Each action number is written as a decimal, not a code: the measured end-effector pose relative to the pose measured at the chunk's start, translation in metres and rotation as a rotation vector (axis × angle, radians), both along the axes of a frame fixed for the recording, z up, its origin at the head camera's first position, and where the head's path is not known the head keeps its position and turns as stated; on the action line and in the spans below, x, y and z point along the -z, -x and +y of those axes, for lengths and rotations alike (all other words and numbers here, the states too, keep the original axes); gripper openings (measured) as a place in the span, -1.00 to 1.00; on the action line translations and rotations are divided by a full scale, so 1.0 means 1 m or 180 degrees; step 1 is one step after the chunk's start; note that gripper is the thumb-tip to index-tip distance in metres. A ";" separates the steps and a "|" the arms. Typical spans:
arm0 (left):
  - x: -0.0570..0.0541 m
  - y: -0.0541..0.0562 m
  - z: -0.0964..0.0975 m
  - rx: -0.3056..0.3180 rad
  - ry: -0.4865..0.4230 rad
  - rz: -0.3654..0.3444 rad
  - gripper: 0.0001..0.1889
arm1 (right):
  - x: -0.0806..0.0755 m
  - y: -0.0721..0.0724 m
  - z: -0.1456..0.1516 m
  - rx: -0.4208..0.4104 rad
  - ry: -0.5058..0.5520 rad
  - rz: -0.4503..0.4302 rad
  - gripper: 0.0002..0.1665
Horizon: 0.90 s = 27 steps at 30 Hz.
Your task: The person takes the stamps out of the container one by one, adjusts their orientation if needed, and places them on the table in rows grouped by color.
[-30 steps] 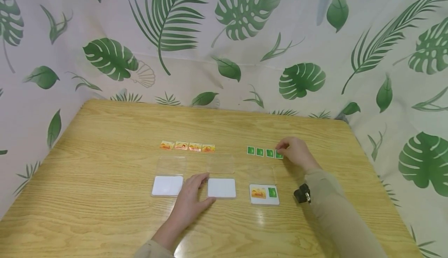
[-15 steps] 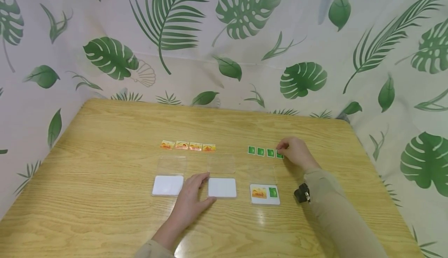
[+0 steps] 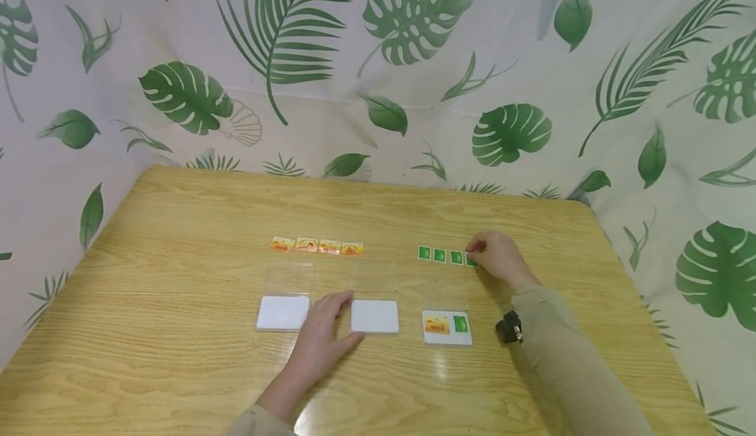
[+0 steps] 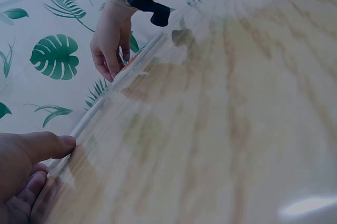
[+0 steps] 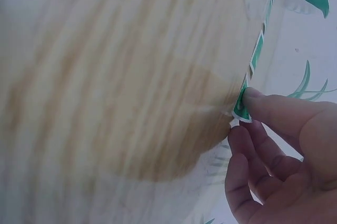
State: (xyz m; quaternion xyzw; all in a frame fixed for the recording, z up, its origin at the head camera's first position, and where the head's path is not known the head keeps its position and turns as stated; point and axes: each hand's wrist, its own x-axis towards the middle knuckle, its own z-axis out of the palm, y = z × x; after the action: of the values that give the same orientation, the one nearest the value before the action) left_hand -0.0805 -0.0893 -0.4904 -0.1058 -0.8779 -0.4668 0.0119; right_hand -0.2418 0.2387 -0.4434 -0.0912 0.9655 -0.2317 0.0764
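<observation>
My right hand (image 3: pixel 501 255) pinches the rightmost green stamp (image 3: pixel 470 262) of a row between thumb and forefinger. In the right wrist view this stamp (image 5: pixel 242 109) shows a white toothed edge, with the thumb on its face. The other green stamps (image 3: pixel 440 256) lie flat to its left. My left hand (image 3: pixel 321 333) holds the middle flat case (image 3: pixel 375 316) by its left side, thumb at the near edge and forefinger by the far left corner. That case has a white inside and its clear lid (image 3: pixel 373 277) lies folded back on the wooden table.
Left stands another white case (image 3: pixel 282 312) with its clear lid open. The right case (image 3: pixel 446 337) bears an orange stamp (image 3: pixel 436 326) and a green one (image 3: pixel 460 325). Behind, several orange stamps (image 3: pixel 306 245) lie in a row. A leaf-patterned cloth (image 3: pixel 331 114) hangs behind the table (image 3: pixel 177 357).
</observation>
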 end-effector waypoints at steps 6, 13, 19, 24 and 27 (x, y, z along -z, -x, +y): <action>-0.001 0.000 0.000 0.0011 -0.0008 -0.0012 -0.30 | 0.001 0.000 0.000 0.0012 -0.0018 0.0013 -0.94; 0.000 0.000 0.000 0.0008 -0.0030 -0.0033 -0.30 | 0.001 -0.001 -0.001 0.0032 -0.0068 -0.0008 -0.93; 0.000 0.000 0.000 0.0011 0.0003 -0.0020 -0.30 | -0.001 -0.001 0.000 0.0002 -0.0110 -0.0012 -0.93; -0.001 0.000 0.000 0.0013 0.0006 -0.0038 -0.29 | -0.004 0.000 -0.001 -0.0026 -0.0137 -0.0041 -0.93; -0.001 0.000 0.000 0.0028 0.0014 -0.0054 -0.30 | -0.004 0.000 0.000 -0.0022 -0.0145 -0.0056 -0.93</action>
State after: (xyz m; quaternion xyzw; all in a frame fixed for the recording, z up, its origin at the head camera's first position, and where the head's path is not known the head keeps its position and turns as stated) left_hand -0.0804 -0.0894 -0.4890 -0.1057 -0.8786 -0.4658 0.0021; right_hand -0.2414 0.2382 -0.4391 -0.0907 0.9695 -0.2103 0.0878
